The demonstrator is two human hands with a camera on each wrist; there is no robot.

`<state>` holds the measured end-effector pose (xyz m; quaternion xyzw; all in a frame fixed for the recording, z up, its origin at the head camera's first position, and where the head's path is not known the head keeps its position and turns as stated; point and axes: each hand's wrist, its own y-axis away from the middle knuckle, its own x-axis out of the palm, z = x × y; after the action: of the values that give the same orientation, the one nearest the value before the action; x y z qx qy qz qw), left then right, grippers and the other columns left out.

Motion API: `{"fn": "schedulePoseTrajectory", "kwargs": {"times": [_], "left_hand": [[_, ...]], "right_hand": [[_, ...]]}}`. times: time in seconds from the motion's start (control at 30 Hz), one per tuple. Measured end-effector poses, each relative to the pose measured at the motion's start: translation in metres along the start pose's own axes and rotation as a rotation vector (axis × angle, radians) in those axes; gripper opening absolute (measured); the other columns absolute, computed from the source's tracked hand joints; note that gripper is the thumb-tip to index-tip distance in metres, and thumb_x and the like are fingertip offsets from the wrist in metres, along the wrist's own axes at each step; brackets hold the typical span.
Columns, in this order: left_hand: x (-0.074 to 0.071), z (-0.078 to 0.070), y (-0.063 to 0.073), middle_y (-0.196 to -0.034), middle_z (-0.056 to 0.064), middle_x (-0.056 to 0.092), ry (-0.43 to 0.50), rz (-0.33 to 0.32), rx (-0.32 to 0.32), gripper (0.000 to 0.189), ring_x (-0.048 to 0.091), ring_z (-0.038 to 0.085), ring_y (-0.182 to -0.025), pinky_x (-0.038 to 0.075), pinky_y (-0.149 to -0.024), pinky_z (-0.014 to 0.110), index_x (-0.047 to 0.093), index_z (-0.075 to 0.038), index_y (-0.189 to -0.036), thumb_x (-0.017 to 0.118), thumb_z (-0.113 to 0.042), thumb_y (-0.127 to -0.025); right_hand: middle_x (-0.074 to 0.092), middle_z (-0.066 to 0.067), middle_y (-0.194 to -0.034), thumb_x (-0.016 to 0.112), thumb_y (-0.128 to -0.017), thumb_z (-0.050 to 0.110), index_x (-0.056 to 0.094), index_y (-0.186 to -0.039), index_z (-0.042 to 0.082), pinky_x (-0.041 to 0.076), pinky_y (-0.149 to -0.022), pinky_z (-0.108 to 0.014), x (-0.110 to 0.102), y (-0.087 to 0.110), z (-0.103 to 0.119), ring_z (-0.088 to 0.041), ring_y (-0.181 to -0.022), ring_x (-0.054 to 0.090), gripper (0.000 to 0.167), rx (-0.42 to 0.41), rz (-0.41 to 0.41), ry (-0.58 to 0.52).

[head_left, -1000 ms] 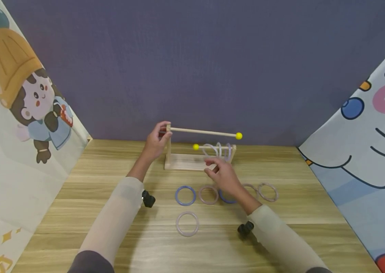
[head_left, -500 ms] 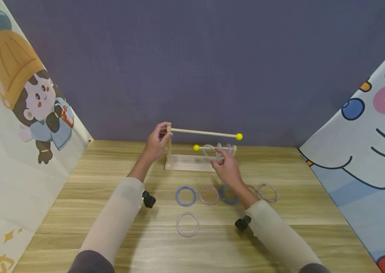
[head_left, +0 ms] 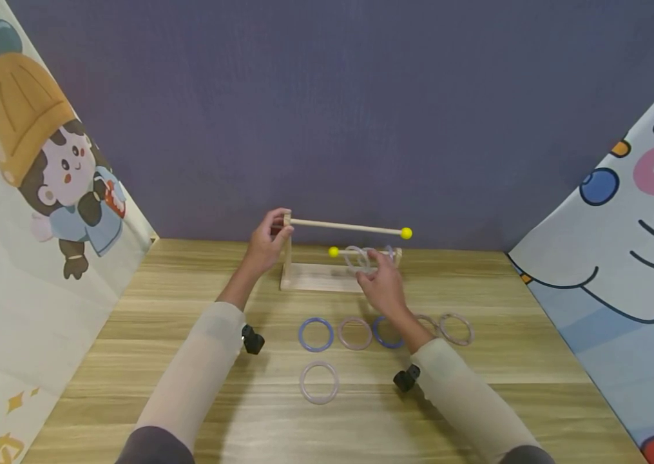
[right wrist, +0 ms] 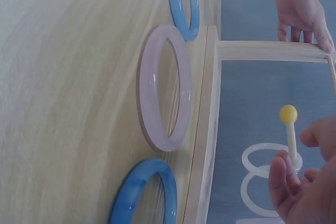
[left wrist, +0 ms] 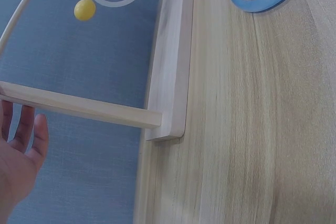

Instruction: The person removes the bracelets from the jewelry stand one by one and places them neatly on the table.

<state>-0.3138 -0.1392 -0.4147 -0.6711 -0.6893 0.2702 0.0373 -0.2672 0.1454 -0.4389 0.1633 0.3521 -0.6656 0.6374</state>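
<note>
A wooden stand [head_left: 317,277] with two rods stands at the table's back, each rod tipped by a yellow ball [head_left: 334,252]. My left hand [head_left: 265,241] grips the top of its tall left post [left wrist: 89,107], where the upper rod [head_left: 350,226] begins. My right hand [head_left: 383,283] is at the lower rod, its thumb and index finger around a whitish ring [right wrist: 243,192] that hangs there. Another whitish ring [head_left: 346,261] overlaps it nearer the ball, and a lavender ring [head_left: 390,250] hangs by the short right post. My fingers partly cover the held ring.
In front of the stand lie a blue ring [head_left: 316,350], a pink ring [right wrist: 147,87], a second blue ring [head_left: 375,332] and two brownish-pink ones, the right one [head_left: 457,343] nearest the right wall. A pale pink ring [head_left: 319,402] lies closer to me. A dark wall [head_left: 327,129] rises behind.
My right hand has moved in to the lower rod from the front. The middle whitish ring has shifted left and turned, now overlapping the ring beside it. My left hand stays on the post.
</note>
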Motion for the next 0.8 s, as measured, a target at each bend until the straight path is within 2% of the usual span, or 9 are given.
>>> {"fn": "schedulePoseTrajectory", "kwargs": {"times": [0.13, 0.27, 0.37, 0.53, 0.8], "left_hand": [[0.001, -0.001, 0.000, -0.125, 0.024, 0.063, 0.004, 0.005, -0.003, 0.040, 0.062, 0.039, -0.110, 0.052, -0.098, 0.050, 0.051, -0.010, -0.141, 0.060, -0.019, -0.104], [0.001, -0.002, 0.000, -0.125, 0.025, 0.062, 0.007, 0.004, 0.002, 0.040, 0.061, 0.039, -0.110, 0.052, -0.097, 0.050, 0.051, -0.009, -0.142, 0.059, -0.019, -0.104], [0.001, -0.001, 0.000, -0.125, 0.025, 0.063, 0.005, 0.000, 0.006, 0.040, 0.062, 0.039, -0.110, 0.052, -0.097, 0.049, 0.051, -0.008, -0.141, 0.060, -0.019, -0.104], [0.001, 0.000, 0.000, -0.124, 0.024, 0.063, 0.000, -0.007, 0.007, 0.039, 0.062, 0.038, -0.108, 0.052, -0.096, 0.048, 0.051, -0.009, -0.141, 0.060, -0.019, -0.104], [0.001, 0.000, 0.000, -0.122, 0.025, 0.064, -0.007, -0.006, 0.016, 0.039, 0.062, 0.041, -0.107, 0.052, -0.096, 0.052, 0.052, -0.010, -0.140, 0.060, -0.018, -0.104]], "right_hand": [[0.063, -0.015, -0.138, 0.069, -0.091, 0.020, 0.056, -0.140, 0.003, 0.055, -0.090, -0.047, 0.003, -0.002, 0.000, -0.030, -0.089, 0.071, 0.053, 0.026, -0.030, 0.002], [0.069, -0.016, -0.130, 0.069, -0.092, 0.018, 0.061, -0.132, 0.004, 0.050, -0.100, -0.052, 0.007, -0.006, -0.002, -0.037, -0.105, 0.068, 0.043, 0.032, -0.076, 0.003], [0.073, -0.015, -0.123, 0.068, -0.094, 0.018, 0.064, -0.125, 0.004, 0.049, -0.102, -0.052, 0.010, -0.008, -0.002, -0.039, -0.116, 0.066, 0.034, 0.038, -0.107, 0.010], [0.076, -0.015, -0.114, 0.068, -0.094, 0.018, 0.067, -0.117, 0.004, 0.052, -0.095, -0.050, 0.015, -0.012, 0.002, -0.038, -0.109, 0.069, 0.027, 0.055, -0.129, -0.003], [0.077, -0.016, -0.105, 0.066, -0.094, 0.016, 0.069, -0.116, 0.003, 0.059, -0.079, -0.044, 0.021, -0.014, 0.002, -0.034, -0.091, 0.072, 0.025, 0.096, -0.131, -0.038]]}}
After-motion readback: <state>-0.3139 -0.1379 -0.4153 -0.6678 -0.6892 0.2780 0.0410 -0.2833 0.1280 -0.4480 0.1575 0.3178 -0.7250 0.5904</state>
